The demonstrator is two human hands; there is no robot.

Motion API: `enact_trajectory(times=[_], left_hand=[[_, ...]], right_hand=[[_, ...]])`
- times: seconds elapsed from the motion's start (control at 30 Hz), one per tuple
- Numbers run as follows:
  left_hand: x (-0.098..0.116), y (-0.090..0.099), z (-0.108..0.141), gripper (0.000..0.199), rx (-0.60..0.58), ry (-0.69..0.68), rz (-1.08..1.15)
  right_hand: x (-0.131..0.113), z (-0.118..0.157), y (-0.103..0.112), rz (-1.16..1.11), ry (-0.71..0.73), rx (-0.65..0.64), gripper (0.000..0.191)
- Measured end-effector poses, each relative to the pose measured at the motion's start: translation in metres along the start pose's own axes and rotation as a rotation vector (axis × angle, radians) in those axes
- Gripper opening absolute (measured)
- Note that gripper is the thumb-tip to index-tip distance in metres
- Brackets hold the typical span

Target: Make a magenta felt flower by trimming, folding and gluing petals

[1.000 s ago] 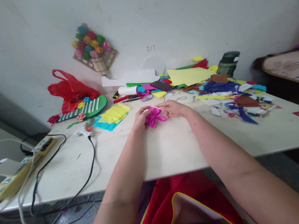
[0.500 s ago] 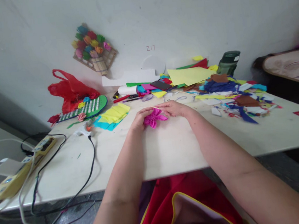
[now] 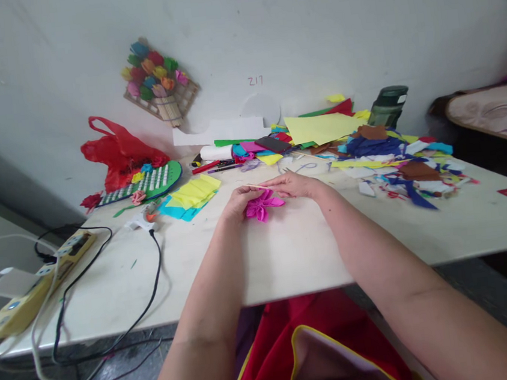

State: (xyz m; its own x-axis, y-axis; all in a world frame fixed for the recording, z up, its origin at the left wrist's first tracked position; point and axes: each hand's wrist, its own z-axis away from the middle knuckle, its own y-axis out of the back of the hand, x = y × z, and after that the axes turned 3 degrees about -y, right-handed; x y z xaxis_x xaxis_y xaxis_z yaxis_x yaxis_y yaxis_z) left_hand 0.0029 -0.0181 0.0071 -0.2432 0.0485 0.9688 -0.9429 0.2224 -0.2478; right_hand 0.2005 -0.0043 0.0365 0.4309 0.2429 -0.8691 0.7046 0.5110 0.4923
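Observation:
A bright magenta crepe-paper flower (image 3: 262,206) is held just above the table, its petals spread towards me. My left hand (image 3: 237,204) is closed around the flower's left side. From the right, my right hand (image 3: 293,184) reaches across with fingers together, pinching a thin pale stick (image 3: 257,186) that lies over the flower's top edge, its tip near my left fingers. How the stick meets the petals is partly hidden by the fingers. Stacked yellow crepe-paper pieces (image 3: 192,191) lie on blue ones to the left of my hands.
A glue gun (image 3: 142,220) with a black cable and a power strip (image 3: 41,285) occupy the left. Paper scraps (image 3: 407,168) are heaped on the right, near a green bottle (image 3: 387,107). A red plastic bag (image 3: 118,153) and a green board (image 3: 168,179) stand at back left.
My left fingers have drawn back and curled lower, showing more of the stick. The flower has shifted slightly down. My right hand stays almost in place.

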Motion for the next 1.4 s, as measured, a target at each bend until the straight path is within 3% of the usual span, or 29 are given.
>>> enact_trajectory(times=[0.57, 0.83, 1.4], left_hand=[[-0.006, 0.002, -0.003, 0.019, -0.018, -0.059, 0.014], [-0.004, 0.0, 0.0, 0.027, 0.0, -0.045, 0.012], [-0.008, 0.003, -0.003, 0.02, 0.005, -0.096, 0.012]], right_hand=[[0.012, -0.008, -0.001, 0.063, 0.071, -0.026, 0.05], [0.007, -0.008, -0.002, 0.126, 0.103, 0.006, 0.045], [0.005, -0.012, -0.009, 0.14, 0.092, 0.114, 0.042]])
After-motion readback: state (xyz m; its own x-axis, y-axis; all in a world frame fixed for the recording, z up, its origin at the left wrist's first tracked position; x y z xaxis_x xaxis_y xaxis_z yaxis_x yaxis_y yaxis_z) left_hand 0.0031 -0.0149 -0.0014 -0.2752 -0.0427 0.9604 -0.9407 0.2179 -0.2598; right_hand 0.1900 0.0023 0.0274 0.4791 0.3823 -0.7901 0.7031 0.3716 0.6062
